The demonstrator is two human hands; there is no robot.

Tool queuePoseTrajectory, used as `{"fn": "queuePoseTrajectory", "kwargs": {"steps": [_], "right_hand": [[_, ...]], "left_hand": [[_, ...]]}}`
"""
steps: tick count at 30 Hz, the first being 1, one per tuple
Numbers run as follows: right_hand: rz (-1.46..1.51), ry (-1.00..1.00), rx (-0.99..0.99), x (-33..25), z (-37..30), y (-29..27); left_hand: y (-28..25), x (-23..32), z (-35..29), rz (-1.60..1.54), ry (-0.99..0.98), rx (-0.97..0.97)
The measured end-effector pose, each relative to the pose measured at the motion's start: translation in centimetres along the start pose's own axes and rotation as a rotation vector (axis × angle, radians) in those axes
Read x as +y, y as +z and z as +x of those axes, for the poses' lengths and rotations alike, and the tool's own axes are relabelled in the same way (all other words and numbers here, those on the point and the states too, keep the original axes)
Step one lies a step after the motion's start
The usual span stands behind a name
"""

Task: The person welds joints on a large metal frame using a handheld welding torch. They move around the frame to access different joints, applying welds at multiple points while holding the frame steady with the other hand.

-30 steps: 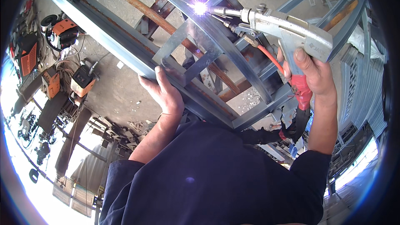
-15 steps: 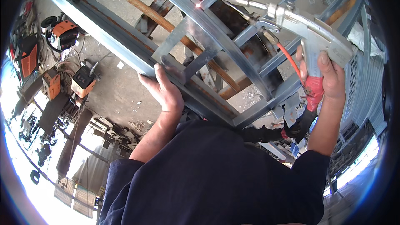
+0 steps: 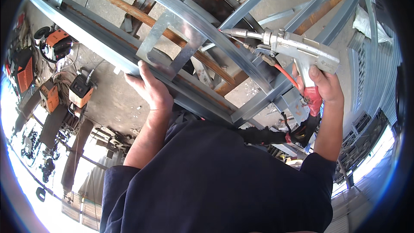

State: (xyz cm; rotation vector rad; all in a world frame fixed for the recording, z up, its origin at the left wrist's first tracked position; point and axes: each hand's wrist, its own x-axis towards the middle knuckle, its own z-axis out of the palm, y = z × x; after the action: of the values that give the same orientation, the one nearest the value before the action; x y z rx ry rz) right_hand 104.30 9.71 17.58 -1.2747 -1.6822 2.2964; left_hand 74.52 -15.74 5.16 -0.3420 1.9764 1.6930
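1. My right hand (image 3: 327, 86) has its fingers wrapped around the handle of the welding torch (image 3: 304, 48); I cannot tell whether a trigger is pressed.
2. My left hand (image 3: 153, 92) grasps the edge of a long steel rail (image 3: 82, 32), thumb laid along it.
3. Torch: rigid, probably nose-heavy. Hold by the handle only; treat the nozzle (image 3: 236, 33) as hot.
4. Red tape (image 3: 313, 97) below the handle: likely less slippery than bare metal.
5. Orange-red hose (image 3: 286, 77) and black-wrapped cable (image 3: 263, 136): flexible; expect the cable's weight to pull at the wrist.
6. Rail: stiff, likely heavy, smooth. Grip along the edge, clear of the nozzle.
7. Torch position: above the frame, nozzle tip where a strut (image 3: 254, 4) meets the curved steel tube (image 3: 189, 14); contact is unclear.
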Motion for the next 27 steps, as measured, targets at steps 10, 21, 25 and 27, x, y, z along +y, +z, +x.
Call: {"fn": "queuePoseTrajectory", "kwargs": {"steps": [10,21,25,27], "right_hand": [[-0.061,-0.008,-0.023,0.7,0.1,-0.4],[-0.041,-0.036,-0.040,0.7,0.2,-0.4],[-0.058,-0.026,-0.043,0.6,0.2,-0.3],[-0.050,-0.028,-0.039,0.6,0.1,-0.2]], "left_hand": [[0.6,1.1,-0.6,0.050,-0.032,0.000],[0.4,0.7,-0.3,0.079,-0.015,0.014],[0.7,1.1,-0.6,0.091,-0.005,0.024],[0.5,0.9,-0.4,0.090,-0.014,0.008]]}}
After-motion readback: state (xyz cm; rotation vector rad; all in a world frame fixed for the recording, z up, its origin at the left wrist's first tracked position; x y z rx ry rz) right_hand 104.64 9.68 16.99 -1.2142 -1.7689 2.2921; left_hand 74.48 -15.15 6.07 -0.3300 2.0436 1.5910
